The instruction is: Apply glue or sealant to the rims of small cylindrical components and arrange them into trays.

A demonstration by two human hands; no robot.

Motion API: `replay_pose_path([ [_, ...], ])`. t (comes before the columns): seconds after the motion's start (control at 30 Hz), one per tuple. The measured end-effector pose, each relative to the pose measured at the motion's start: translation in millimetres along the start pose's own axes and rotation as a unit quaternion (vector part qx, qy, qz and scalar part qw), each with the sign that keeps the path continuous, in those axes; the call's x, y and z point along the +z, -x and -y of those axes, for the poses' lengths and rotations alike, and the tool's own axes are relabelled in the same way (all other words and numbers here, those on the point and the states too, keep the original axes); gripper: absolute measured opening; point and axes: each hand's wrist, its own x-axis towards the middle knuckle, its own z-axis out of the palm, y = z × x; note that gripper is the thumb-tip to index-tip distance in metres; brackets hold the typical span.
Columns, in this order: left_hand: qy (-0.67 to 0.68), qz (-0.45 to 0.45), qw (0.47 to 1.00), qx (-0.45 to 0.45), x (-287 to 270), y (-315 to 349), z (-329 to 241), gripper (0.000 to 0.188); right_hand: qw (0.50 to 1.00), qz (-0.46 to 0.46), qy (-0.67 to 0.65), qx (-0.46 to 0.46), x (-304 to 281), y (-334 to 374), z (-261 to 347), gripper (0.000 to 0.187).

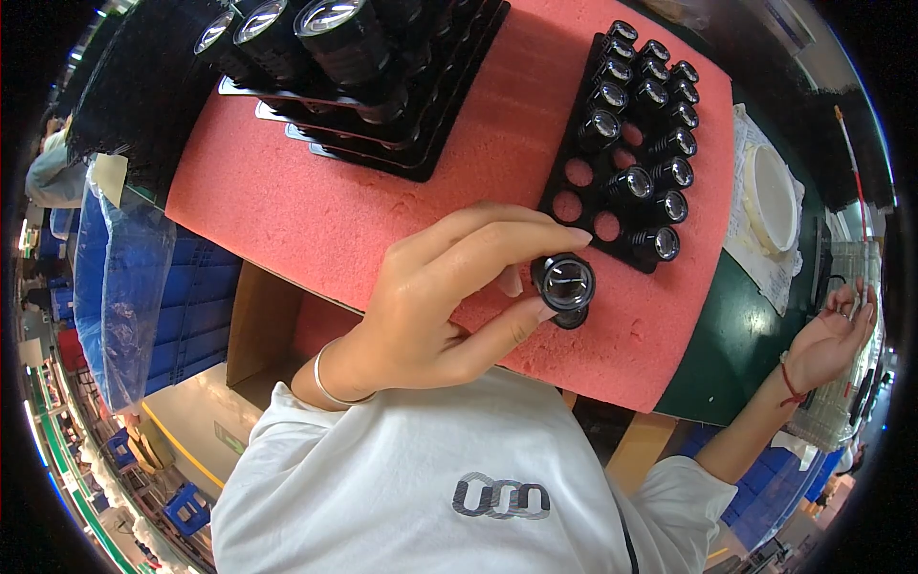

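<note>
My left hand [430,287] pinches a short black lens barrel [566,283] between thumb and fingers, its glass end facing up. It is above the pink foam mat [382,230], just off the near corner of a black perforated tray [566,151]. Several similar lens barrels [653,244] stand in that tray; a few of its holes show pink foam through them. Out at the far right, my right hand [830,342] is palm up beside a clear plastic tray [827,426]. Its fingers are apart and slightly bent, and I see nothing held in them.
Stacked black trays [421,165] with larger lens barrels [330,43] occupy the mat's far left. Right of the mat, a round white dish [771,196] rests on paper on the green tabletop [712,364]. Blue crates [191,316] with plastic film stand at left.
</note>
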Motion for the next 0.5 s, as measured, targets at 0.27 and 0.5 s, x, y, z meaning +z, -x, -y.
replay_pose_path([
  [0.27,-0.003,0.005,1.0,0.002,-1.0,-0.3,-0.6,0.041,1.0,0.016,0.0,-0.001,-3.8,-1.3,-0.7,0.03],
  [0.5,-0.006,0.003,1.0,-0.001,-0.5,-0.4,-1.2,0.04,1.0,0.01,0.005,-0.004,-1.8,-0.7,0.3,0.03],
])
